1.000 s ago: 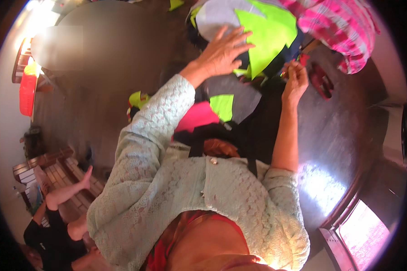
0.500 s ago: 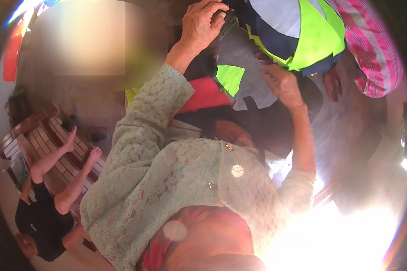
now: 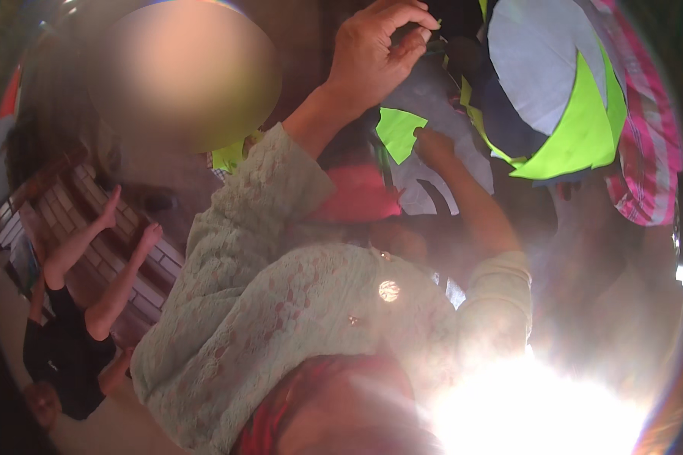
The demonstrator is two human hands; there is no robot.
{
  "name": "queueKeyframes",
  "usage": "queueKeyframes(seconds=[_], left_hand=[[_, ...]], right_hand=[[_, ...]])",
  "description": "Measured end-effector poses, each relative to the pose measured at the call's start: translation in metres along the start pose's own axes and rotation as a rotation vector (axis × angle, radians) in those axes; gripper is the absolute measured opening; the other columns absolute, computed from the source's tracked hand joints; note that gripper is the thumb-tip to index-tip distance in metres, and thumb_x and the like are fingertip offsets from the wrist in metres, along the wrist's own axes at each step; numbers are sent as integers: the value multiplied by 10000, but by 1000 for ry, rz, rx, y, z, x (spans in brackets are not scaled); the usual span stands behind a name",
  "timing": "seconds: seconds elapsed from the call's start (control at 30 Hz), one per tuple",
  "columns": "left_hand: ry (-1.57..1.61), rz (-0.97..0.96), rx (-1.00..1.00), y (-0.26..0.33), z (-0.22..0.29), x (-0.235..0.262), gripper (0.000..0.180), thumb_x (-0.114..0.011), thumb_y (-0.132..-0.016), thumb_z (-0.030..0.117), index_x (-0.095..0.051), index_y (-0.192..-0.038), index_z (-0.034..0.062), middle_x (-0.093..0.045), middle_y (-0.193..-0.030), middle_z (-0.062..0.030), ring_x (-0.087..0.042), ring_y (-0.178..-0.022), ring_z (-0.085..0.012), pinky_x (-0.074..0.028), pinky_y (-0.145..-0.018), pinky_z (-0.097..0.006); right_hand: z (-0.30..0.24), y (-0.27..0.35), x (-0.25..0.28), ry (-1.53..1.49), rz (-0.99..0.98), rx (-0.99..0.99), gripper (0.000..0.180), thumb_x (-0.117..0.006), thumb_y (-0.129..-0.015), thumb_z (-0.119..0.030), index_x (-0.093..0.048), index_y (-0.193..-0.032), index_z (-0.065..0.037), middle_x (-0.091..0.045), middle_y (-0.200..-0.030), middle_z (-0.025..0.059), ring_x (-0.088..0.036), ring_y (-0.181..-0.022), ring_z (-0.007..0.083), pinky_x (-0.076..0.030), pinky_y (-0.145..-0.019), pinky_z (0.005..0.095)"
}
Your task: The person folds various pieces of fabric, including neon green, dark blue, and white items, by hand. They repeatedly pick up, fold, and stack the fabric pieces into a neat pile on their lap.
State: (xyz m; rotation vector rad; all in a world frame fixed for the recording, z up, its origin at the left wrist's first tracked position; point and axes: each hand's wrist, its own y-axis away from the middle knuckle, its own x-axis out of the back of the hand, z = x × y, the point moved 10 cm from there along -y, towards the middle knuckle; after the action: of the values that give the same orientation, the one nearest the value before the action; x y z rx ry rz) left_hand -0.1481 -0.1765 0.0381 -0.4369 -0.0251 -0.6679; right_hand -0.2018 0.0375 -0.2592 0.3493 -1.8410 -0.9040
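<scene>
The left hand (image 3: 379, 57) pinches the dark edge of the grey-and-yellow cloth (image 3: 542, 91) above and to the right of the right hand (image 3: 432, 144), whose grip is hidden beneath it.

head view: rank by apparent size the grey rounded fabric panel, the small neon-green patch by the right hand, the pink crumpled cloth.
1. Grey rounded fabric panel, largest.
2. Pink crumpled cloth.
3. Small neon-green patch, smallest.
Fisheye bending and differing nearness make 2 versus 3 only apparent.
</scene>
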Motion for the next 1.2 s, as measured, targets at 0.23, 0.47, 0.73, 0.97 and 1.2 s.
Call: queueKeyframes(seconds=[0.23, 0.47, 0.73, 0.97, 1.2], left_hand=[[180, -18, 294, -4, -30, -4, 143, -580, -827, -20, -625, -959, 12, -627, -1029, -62, -582, -888, -89, -460, -778, -226], [165, -201, 338, -9, -30, -19, 127, -570, -833, -7, -611, -952, 11, -617, -973, -83, -589, -900, -154, -457, -778, -256], [-48, -325, 374, 5, -34, -46, 165, -644, -770, 142, -579, -911, 84, -578, -881, -84, -559, -832, -289, -439, -695, -385], [-115, -343, 341, 5, -32, -61, 216, -662, -731, 160, -547, -899, 89, -548, -841, -95, -542, -818, -312, -418, -693, -406], [-237, -338, 347, 11, -26, -56, 196, -642, -760, 199, -554, -912, 112, -560, -851, -85, -565, -812, -302, -447, -680, -409]], right_hand=[[15, -51, -33, -82, 187, 0, 394, -685, -712, -140, -503, -1054, -63, -570, -997, 157, -583, -916, 343, -482, -734, 465], [36, -72, -62, -226, 328, 30, 383, -588, -772, -131, -450, -1123, -64, -508, -1157, 201, -566, -960, 384, -472, -709, 494], [36, -81, -90, -239, 237, 88, 386, -566, -779, -119, -448, -1145, -86, -527, -1127, 200, -572, -959, 376, -472, -719, 490], [35, -85, -95, -240, 188, 108, 392, -547, -786, -109, -447, -1165, -106, -545, -1101, 199, -577, -958, 370, -472, -726, 486], [9, -81, -87, -256, 223, 176, 401, -528, -792, -98, -446, -1184, -125, -562, -1075, 198, -582, -956, 364, -472, -734, 482]])
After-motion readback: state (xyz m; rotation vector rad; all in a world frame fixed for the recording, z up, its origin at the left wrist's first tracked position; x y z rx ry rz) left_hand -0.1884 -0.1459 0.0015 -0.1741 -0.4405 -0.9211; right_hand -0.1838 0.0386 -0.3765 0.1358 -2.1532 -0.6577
